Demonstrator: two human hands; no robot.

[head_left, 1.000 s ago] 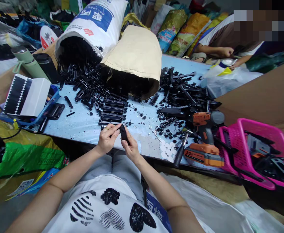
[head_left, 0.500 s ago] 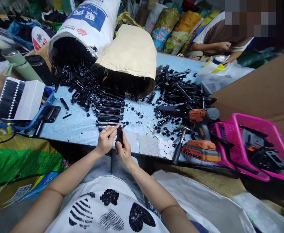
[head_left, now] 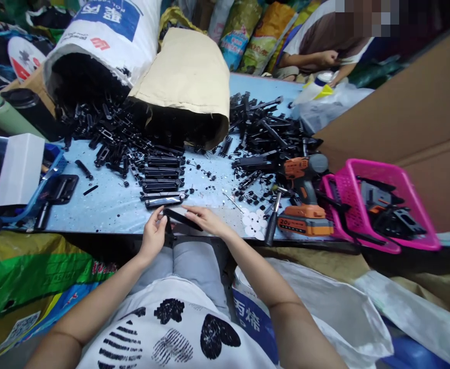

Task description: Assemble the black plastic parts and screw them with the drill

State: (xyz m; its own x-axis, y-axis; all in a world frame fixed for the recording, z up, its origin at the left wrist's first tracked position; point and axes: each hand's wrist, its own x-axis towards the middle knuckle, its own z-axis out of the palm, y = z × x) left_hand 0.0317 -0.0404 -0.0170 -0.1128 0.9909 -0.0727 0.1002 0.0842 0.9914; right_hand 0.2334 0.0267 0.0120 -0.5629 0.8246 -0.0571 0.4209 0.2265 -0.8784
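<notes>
A long black plastic part (head_left: 182, 219) lies crosswise between my hands at the table's near edge. My left hand (head_left: 155, 231) pinches its left end between thumb and fingers. At its right end, my right hand (head_left: 207, 221) has its fingers closed around the part; the thumb is hidden. Just beyond my hands, several similar black parts (head_left: 163, 172) lie side by side in a column on the blue table top (head_left: 105, 212). A flat grey piece (head_left: 225, 213) rests on the table beside my right hand.
An orange cordless drill (head_left: 305, 200), a hammer (head_left: 274, 218) and white discs (head_left: 253, 224) lie to the right, beside a pink basket (head_left: 397, 169). Black parts spill from a white sack (head_left: 105, 46) and a beige sack (head_left: 182, 72). Across the table sits another person (head_left: 321, 46).
The black part has turned from upright to crosswise. My hands have moved apart to its two ends. The whole view has shifted, so the table things appear further left.
</notes>
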